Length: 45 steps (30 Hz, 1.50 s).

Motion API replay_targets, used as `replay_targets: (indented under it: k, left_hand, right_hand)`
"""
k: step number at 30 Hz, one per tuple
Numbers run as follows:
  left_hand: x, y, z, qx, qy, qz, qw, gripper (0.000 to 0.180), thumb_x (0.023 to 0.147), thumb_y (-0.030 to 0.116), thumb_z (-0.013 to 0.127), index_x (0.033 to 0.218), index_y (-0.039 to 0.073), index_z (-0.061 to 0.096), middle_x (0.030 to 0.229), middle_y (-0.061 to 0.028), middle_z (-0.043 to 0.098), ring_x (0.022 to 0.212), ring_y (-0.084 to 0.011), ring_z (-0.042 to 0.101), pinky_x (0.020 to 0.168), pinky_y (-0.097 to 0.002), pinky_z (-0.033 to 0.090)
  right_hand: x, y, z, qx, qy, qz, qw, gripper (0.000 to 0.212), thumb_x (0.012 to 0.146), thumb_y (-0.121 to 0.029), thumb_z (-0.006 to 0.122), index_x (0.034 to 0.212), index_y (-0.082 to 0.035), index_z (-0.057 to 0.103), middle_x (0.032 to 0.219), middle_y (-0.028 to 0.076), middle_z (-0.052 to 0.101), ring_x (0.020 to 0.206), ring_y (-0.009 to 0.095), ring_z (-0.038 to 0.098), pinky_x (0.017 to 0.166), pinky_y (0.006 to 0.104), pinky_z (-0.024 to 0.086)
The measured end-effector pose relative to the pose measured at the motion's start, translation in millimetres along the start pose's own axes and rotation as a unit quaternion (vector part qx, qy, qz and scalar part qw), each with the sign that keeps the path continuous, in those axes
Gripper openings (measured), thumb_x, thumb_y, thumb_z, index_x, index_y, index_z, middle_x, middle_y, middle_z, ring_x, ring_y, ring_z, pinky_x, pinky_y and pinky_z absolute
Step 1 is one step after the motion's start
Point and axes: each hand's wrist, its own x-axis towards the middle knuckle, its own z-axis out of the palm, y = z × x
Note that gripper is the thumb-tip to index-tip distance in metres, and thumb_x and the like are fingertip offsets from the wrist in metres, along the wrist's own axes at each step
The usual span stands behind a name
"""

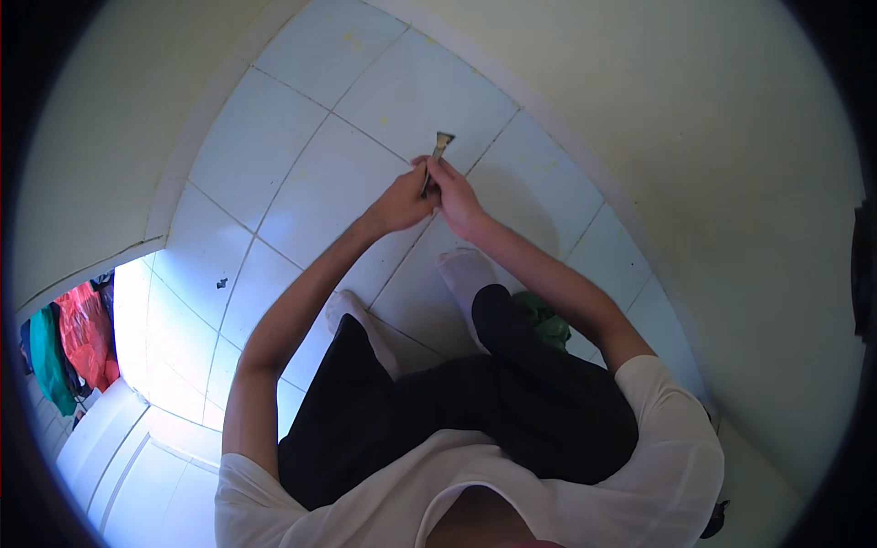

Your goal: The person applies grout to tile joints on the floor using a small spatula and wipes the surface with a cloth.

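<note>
A small scraper [442, 143] with a slim handle and a flared, flat end points away from me above the pale tiled floor. My left hand [403, 200] is closed at its handle from the left. My right hand [459, 195] meets it from the right, fingers folded over the same handle. The hands touch each other, so most of the grip and the fingertips are hidden. Below them are my two feet in light socks [467, 270], on the tiles as I squat.
Pale walls [731, 164] close in at right and upper left. Yellow specks [385, 121] dot the floor tiles [301, 192]. A dark scrap [222, 283] lies at left. Beside my right leg is a green plastic bag [545, 321]. Red plastic [84, 333] and green cloth-like material [50, 361] show beyond the left opening.
</note>
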Motion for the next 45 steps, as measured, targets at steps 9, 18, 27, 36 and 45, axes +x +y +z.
replay_targets:
  k: [9, 18, 27, 36, 45]
  left_hand:
    - [-44.3, -21.2, -8.1, 0.316, -0.124, 0.169, 0.925, 0.045, 0.098, 0.018, 0.065, 0.14, 0.011, 0.052, 0.121, -0.0117, 0.066, 0.106, -0.0322, 0.066, 0.092, -0.0472, 0.053]
    - [-83.5, -110.4, -34.9, 0.308, 0.054, 0.197, 0.929, 0.045, 0.095, 0.011, 0.064, 0.139, 0.013, 0.058, 0.141, -0.0121, 0.057, 0.128, -0.0317, 0.057, 0.109, -0.0434, 0.046]
    - [-82.7, -113.3, -28.9, 0.345, 0.103, 0.196, 0.912, 0.047, 0.088, 0.01, 0.064, 0.135, 0.013, 0.062, 0.149, -0.0098, 0.053, 0.131, -0.03, 0.055, 0.111, -0.044, 0.044]
    - [-83.0, -112.3, -30.2, 0.348, 0.11, 0.18, 0.913, 0.046, 0.088, 0.011, 0.065, 0.134, 0.015, 0.063, 0.147, -0.0082, 0.054, 0.131, -0.0294, 0.055, 0.11, -0.0435, 0.044]
    - [-82.7, -111.6, -28.4, 0.345, 0.114, 0.182, 0.914, 0.045, 0.088, 0.01, 0.066, 0.133, 0.015, 0.064, 0.146, -0.0083, 0.055, 0.131, -0.0288, 0.055, 0.107, -0.0431, 0.044]
  right_hand:
    - [-32.6, -31.8, -68.7, -0.468, -0.143, -0.108, 0.866, 0.032, 0.108, -0.031, 0.054, 0.109, -0.001, 0.066, 0.088, 0.013, 0.071, 0.085, 0.026, 0.069, 0.078, 0.0402, 0.053]
    - [-82.7, -36.2, -128.9, -0.626, 0.002, -0.079, 0.776, 0.021, 0.103, -0.026, 0.057, 0.108, -0.007, 0.065, 0.084, 0.019, 0.07, 0.083, 0.042, 0.068, 0.073, 0.0514, 0.052]
    - [-49.0, -0.1, -99.7, -0.687, 0.076, -0.165, 0.703, 0.034, 0.099, -0.016, 0.058, 0.131, -0.007, 0.063, 0.1, 0.017, 0.071, 0.079, 0.039, 0.07, 0.07, 0.0495, 0.057]
    - [-36.3, -34.4, -130.8, -0.757, 0.168, -0.097, 0.624, 0.044, 0.091, -0.005, 0.06, 0.135, -0.006, 0.066, 0.093, 0.017, 0.066, 0.076, 0.035, 0.071, 0.067, 0.0449, 0.059]
    - [-32.9, -24.1, -136.8, -0.705, 0.16, -0.079, 0.686, 0.049, 0.089, 0.0, 0.059, 0.139, 0.002, 0.059, 0.099, 0.022, 0.066, 0.086, 0.038, 0.071, 0.077, 0.0464, 0.059]
